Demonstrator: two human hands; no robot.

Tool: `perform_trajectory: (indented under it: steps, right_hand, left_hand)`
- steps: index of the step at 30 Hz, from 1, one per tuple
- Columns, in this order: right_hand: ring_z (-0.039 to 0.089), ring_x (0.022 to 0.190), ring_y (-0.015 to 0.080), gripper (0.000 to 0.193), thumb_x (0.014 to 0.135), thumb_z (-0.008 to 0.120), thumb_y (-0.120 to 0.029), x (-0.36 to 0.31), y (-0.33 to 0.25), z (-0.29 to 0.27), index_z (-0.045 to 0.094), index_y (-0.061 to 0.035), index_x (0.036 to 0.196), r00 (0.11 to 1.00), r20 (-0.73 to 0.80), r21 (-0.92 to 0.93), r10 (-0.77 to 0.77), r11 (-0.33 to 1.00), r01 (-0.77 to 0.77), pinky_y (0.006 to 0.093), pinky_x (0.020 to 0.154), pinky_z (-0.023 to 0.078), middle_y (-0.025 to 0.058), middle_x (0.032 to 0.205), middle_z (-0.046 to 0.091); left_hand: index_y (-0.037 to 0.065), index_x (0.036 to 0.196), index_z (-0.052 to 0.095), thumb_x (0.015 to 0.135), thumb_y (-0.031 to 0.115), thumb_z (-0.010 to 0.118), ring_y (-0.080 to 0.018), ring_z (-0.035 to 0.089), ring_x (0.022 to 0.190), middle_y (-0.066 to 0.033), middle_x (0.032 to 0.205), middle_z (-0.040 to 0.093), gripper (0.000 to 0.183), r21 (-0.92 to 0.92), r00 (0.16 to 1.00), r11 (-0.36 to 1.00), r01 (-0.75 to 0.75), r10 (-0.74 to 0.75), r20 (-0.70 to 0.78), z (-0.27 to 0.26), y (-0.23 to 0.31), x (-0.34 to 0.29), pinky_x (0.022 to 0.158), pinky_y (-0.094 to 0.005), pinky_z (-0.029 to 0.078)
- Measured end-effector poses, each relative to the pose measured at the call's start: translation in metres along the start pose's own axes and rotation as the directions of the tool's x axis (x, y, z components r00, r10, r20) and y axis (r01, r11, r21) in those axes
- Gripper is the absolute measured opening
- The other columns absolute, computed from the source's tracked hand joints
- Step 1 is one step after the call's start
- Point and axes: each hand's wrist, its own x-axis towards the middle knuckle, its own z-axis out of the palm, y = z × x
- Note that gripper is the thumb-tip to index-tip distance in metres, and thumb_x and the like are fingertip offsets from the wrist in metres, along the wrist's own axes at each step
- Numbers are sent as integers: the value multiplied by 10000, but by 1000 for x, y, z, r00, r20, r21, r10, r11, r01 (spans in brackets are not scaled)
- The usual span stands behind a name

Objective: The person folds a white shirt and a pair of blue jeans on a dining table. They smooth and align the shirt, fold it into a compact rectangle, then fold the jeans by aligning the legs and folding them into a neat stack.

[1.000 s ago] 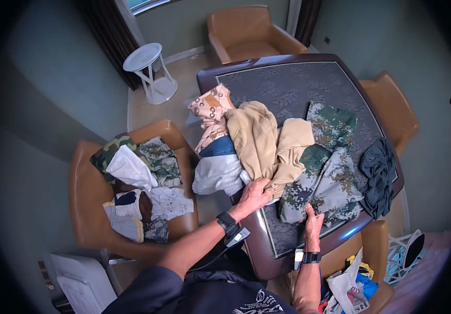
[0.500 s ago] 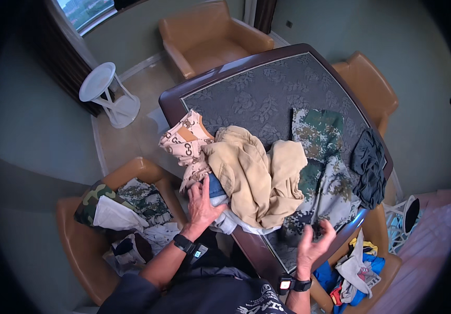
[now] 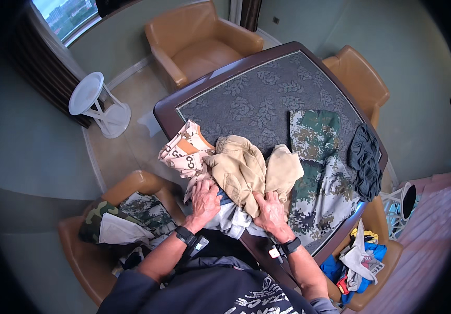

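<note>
A heap of clothes lies along the near edge of the table. My left hand (image 3: 204,200) is closed at its left side, fingers curled down at a blue garment (image 3: 225,198), just below a pink patterned top (image 3: 183,153) with orange trim. My right hand (image 3: 271,213) is closed on the lower part of the khaki trousers (image 3: 241,170), which lie crumpled over the heap. Some fingertips are hidden in the folds. Between my hands, a light grey garment (image 3: 230,220) shows under the khaki cloth. Camouflage trousers (image 3: 319,172) stretch out to the right of my right hand.
A dark crumpled garment (image 3: 365,162) lies at the right edge of the table (image 3: 257,99). Clothes fill the near-left armchair (image 3: 74,246) and the near-right chair (image 3: 387,261). Farther off are two tan armchairs and a small white side table (image 3: 87,94).
My right hand has moved left from beside the camouflage trousers and closed on the khaki trousers. The khaki cloth's lower part has been drawn up, showing more grey garment. My left hand has curled in.
</note>
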Motion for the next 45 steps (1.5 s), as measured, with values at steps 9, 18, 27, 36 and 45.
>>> perform_trajectory:
  steps: [9,18,27,36,45]
  right_hand:
    - [654,819,371,382,641,723,-58,25,12,41,645,-61,1015,989,-146,360,27,932,28,444,707,531,190,867,665]
    - [635,921,108,413,777,589,122,86,-28,-44,652,-30,1155,874,24,994,485,82,-73,252,786,519,12,1031,688]
    - [640,934,123,257,908,585,-32,206,-19,-174,630,17,1157,666,-663,737,342,455,500,265,818,520,51,1052,699]
    - [597,744,116,345,853,694,-152,172,54,-49,618,9,1149,793,-315,623,522,744,-242,291,699,509,55,801,656]
    - [639,766,152,428,873,737,-196,106,-34,38,591,-15,1232,864,178,845,470,377,-379,310,725,533,80,855,671]
  left_hand:
    - [18,786,585,751,55,768,-251,580,641,-115,710,610,190,-373,864,803,464,-317,392,22,-32,15,609,-393,481]
    - [-5,885,671,885,5,665,-114,633,755,-44,832,679,12,-860,890,233,455,-158,428,-52,17,151,720,-255,526]
    - [-6,930,657,906,76,692,-90,607,796,-38,896,679,93,-927,967,358,-109,254,-15,-97,61,348,725,-245,498]
    - [-35,1224,598,806,293,766,-385,565,1149,-241,1201,599,558,-312,966,947,-79,150,211,1,-60,236,987,-452,458]
    - [33,1080,634,732,182,788,-375,570,1004,-176,1146,581,409,-34,948,993,-112,117,296,-13,-94,116,870,-467,472]
